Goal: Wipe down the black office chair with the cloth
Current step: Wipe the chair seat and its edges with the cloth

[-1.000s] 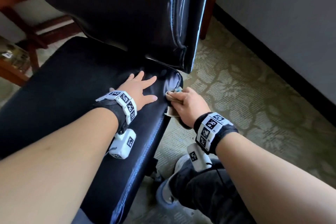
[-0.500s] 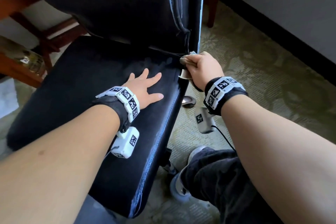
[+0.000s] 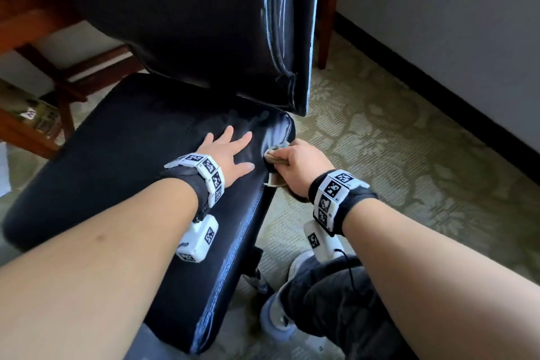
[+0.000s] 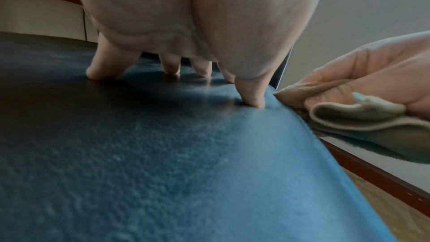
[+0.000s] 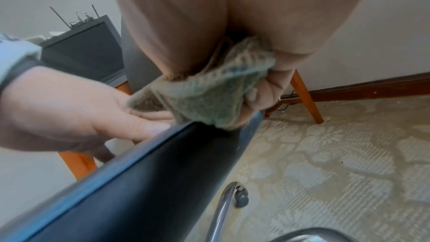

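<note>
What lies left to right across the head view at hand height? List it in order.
Wooden furniture legs → black seat → left hand, flat on the seat → cloth at the seat's right edge → right hand gripping it → patterned carpet → dark baseboard.

text: nothing legible anywhere | wristbands [image 3: 210, 175]: just black-and-white square marker patterns, no words or numbers | tiny characters beside markers: too small to make out | chair, cloth: no labels showing
</note>
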Demonstrator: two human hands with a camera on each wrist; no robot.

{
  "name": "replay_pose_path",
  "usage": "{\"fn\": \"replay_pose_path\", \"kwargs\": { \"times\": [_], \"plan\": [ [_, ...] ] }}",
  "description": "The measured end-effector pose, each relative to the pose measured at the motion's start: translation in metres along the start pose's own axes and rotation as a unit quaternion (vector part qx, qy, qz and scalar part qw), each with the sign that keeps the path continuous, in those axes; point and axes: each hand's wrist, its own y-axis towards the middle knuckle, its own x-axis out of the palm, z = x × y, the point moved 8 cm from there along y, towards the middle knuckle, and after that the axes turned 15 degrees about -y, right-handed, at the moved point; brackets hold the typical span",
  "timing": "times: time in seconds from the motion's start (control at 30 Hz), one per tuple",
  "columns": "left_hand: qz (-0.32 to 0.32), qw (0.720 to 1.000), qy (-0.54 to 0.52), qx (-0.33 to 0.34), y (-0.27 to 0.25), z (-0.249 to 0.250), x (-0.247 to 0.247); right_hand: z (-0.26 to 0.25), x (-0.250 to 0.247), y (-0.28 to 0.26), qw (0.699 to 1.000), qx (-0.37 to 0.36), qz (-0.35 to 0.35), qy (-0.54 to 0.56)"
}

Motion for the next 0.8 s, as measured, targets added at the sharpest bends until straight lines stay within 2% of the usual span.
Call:
{"fn": "replay_pose_path", "kwargs": {
  "times": [0.1,0.17,0.23,0.27,0.5,0.8],
  "plan": [
    [-0.006,1.0,0.012,0.008,-0.01,-0.001,0.001,0.013,-0.017,-0.012,0.996,0.023,-0.022,0.083],
    [-0.01,1.0,0.019,0.01,-0.014,-0.004,0.001,0.033,-0.036,-0.013,0.986,0.091,0.037,0.137],
    [-0.006,1.0,0.02,0.013,-0.014,-0.005,0.001,0.051,-0.051,-0.003,0.977,0.144,0.108,0.118],
    [-0.003,1.0,0.019,0.016,-0.012,-0.005,0.001,0.054,-0.054,0.004,0.976,0.152,0.122,0.097],
    [-0.004,1.0,0.016,0.015,-0.003,-0.004,-0.001,0.03,-0.03,0.038,0.986,0.129,0.105,0.031],
    [-0.015,0.999,0.027,0.019,0.003,-0.002,-0.003,0.006,-0.005,0.002,0.995,0.087,0.042,0.028]
  ]
}}
